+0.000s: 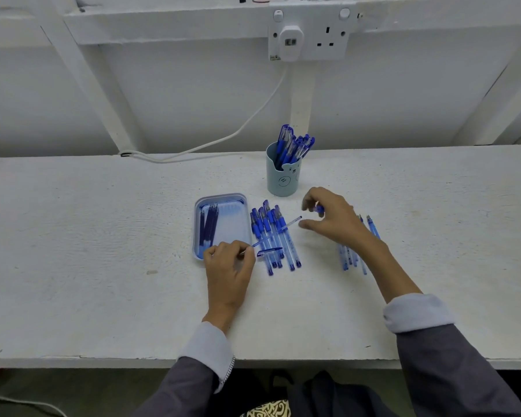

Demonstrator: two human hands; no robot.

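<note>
The left hand pinches one end of a thin refill, which slants up over the row of pens lying on the counter just beside the tray. The right hand, near the refill's far tip, has its fingertips closed on a small blue piece. The refill looks very light, smooth and slightly bendy, so it is best held close to the working end to stop it flexing or rolling.

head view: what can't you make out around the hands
Head view:
small blue piece in right hand: blurred, half covered by that hand; kind unclear
row of pens: right forearm hides most; count unclear
tray near corner, pen refill end: left hand covers them
</note>
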